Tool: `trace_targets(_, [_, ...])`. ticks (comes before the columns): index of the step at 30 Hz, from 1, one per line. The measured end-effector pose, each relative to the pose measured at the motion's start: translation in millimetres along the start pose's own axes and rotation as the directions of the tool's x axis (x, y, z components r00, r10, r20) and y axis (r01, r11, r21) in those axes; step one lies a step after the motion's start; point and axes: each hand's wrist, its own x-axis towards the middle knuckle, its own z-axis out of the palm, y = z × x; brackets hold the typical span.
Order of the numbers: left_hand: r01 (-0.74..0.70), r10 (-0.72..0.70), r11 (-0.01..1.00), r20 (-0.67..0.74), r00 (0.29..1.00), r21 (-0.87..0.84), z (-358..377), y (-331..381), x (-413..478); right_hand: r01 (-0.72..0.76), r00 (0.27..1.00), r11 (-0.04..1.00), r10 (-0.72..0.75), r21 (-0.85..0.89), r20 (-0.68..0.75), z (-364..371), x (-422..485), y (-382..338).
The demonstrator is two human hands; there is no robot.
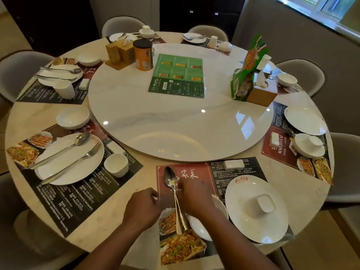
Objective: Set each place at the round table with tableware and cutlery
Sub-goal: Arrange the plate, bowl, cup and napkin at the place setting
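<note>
Near place, in progress: spoon [171, 180] lies on mat [204, 168], bowl end toward table ctr, handle running back toward the person. A second handle [185, 221] shows alongside it below the hand (utensil type cannot be told, its head is hidden). R hand [194, 195] is over the spoon's neck, fingers bent down and grasping it. L hand [143, 207] sits at the mat's left edge, fingers curled; whether it pinches the mat or holds nothing cannot be told. Bowl [199, 230] is on the same mat, partly under the R forearm. Plate [253, 227] is at the mat's right side, w/ cup [266, 203] upside down on it. Rest [233, 164] is at the mat's far edge, near the turntable [175, 123]. Place to the left, set: left plate [58, 166] carries left spoon [81, 138] and fork [91, 151] side by side, left cup [116, 165] just beside the plate, left bowl [73, 116] beyond it. Place to the right: right plate [304, 119] toward the far side, right bowl [303, 151] nearer, w/ a small cup inverted in it. Turntable carries menu [177, 76] at ctr, can [143, 55] at far left, tissue box [261, 94] at right. Table [109, 221] is round, pale marble-look top; padded chairs stand around it.
</note>
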Motion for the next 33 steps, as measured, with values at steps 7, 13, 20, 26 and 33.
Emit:
trace_targets(7, [0.010,-0.009,0.999,0.023,1.000,-0.050,-11,-26,-4,-0.113,0.994,0.994,0.113,-0.011,0.000,20,10,-25])
trace_targets(13, [0.033,-0.028,0.995,0.048,0.998,-0.091,-6,-27,-5,-0.205,0.979,0.973,0.206,0.106,0.007,20,10,-33])
trace_targets(20, [0.036,-0.028,0.993,0.072,0.997,-0.112,-1,-27,-2,-0.129,0.992,0.992,0.129,-0.017,0.011,22,-6,-45])
trace_targets(26, [0.039,-0.034,0.995,0.062,0.998,-0.088,7,-25,-5,-0.077,0.997,0.985,0.074,-0.154,-0.024,42,-29,-47])
trace_targets(33, [0.057,-0.057,0.998,0.020,0.998,-0.031,5,-18,-8,0.052,0.991,0.991,-0.067,-0.127,-0.119,37,-38,-31])
